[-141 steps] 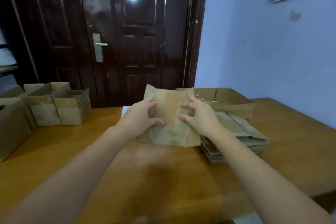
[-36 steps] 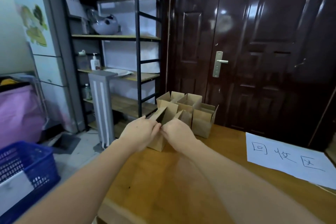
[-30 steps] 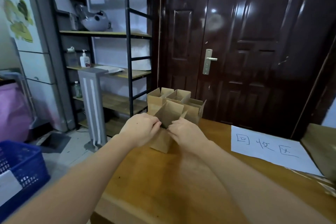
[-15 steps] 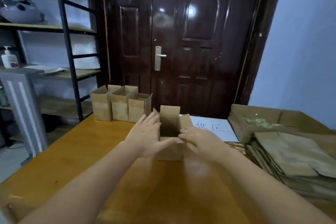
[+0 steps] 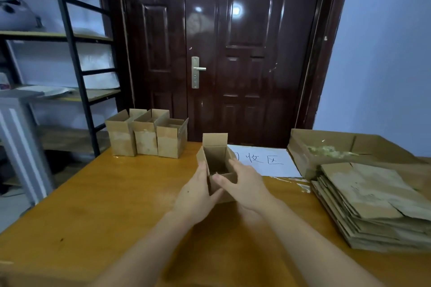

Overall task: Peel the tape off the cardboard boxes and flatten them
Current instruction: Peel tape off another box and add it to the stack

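Our left hand and right hand flank a small open box standing on the table. To the left of our left hand we have a wide stretch of bare tabletop running out to the table's edge. Ahead and left of it, a row of three open boxes stands near the far edge and blocks that way. To the right of our right hand, a stack of flattened cardboard closes the side, with a large shallow carton behind it. Just beyond our right hand lies a flat paper sign, passable above. Toward us, the table between our forearms is free.
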Tool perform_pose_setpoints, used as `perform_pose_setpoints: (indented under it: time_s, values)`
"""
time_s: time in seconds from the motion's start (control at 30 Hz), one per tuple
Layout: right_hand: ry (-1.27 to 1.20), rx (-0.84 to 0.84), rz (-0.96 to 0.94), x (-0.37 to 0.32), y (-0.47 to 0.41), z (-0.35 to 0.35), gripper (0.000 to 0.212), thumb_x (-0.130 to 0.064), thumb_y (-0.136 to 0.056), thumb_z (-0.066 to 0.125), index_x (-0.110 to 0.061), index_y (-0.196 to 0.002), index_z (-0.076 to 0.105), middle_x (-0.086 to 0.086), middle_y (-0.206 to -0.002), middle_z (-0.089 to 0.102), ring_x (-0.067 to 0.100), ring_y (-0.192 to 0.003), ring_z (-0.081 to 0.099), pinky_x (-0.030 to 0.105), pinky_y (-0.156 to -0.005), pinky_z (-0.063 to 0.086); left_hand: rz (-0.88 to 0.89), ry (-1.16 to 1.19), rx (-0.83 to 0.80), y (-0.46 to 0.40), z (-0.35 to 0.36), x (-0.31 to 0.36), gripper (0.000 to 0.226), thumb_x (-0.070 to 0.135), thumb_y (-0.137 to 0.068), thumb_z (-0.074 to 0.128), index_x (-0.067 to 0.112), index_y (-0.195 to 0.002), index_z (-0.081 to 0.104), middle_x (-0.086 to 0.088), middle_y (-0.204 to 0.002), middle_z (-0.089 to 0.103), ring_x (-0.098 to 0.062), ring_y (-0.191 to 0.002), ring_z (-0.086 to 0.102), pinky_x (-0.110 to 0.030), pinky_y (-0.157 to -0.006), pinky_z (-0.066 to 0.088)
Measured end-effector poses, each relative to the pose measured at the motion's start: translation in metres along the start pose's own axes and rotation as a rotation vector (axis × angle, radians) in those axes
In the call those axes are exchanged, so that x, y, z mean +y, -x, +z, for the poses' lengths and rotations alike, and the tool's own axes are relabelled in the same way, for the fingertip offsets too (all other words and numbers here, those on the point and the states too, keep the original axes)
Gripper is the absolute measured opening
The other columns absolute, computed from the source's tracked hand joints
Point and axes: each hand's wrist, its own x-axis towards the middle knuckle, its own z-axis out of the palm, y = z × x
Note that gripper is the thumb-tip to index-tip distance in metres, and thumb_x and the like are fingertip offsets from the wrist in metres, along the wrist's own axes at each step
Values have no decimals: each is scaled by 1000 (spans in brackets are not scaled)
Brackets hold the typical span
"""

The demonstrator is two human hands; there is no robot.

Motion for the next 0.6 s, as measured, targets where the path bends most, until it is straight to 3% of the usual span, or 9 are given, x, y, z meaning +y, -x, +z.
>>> perform_pose_setpoints:
  time_s: [0.1, 0.2, 0.3, 0.4, 0.5, 0.6]
  values:
    - [44, 10, 43, -5, -7, -3, 95, -93, -73, 43, -40, -151, 36, -6, -131, 62, 18, -127, 53, 39, -99, 51, 27, -76, -23, 11, -3, 3, 104, 83, -87, 45, 31, -166, 2, 10, -172, 12, -13, -156, 23, -35, -121, 31]
    - [80, -34, 59, -1, -15, -8, 109, -95, -65, 49, -41, -156, 23, -10, -142, 56, 17, -130, 51, 42, -102, 49, 118, -229, -83, 24, -9, 5, 96, 85, -89, 35, 35, -166, 7, 15, -171, 6, -8, -158, 10, -27, -121, 10]
    - [60, -103, 15, 6, -18, -15, 103, -84, -65, 61, -47, -154, 24, -15, -147, 50, 15, -121, 57, 45, -106, 46, 240, -322, -36, 22, -21, -4, 68, 57, -104, 46, 36, -163, 20, 15, -168, 26, -7, -155, 23, -24, -121, 16]
    - [71, -182, -58, 10, -18, -25, 86, -66, -69, 66, -54, -147, 31, -20, -134, 54, 10, -117, 54, 50, -108, 42, 385, -410, 55, 3, -42, -2, 50, 40, -106, 49, 33, -155, 40, 11, -157, 46, -7, -147, 37, -24, -122, 22]
    - [93, -275, -123, 10, -19, -33, 85, -53, -68, 67, -53, -145, 33, -21, -131, 51, 7, -118, 49, 54, -113, 36, 445, -622, -75, -27, -62, 13, 68, 60, -104, 43, 25, -161, 31, 2, -171, 22, -18, -160, 9, -34, -125, -3]
    - [106, -342, -155, 12, -17, -37, 92, -47, -68, 68, -49, -151, 27, -21, -141, 42, 8, -127, 44, 48, -111, 41, 306, -776, -266, -50, -76, 17, 105, 90, -86, 32, 24, -166, 14, -1, -174, 5, -26, -160, -5, -42, -124, -9]
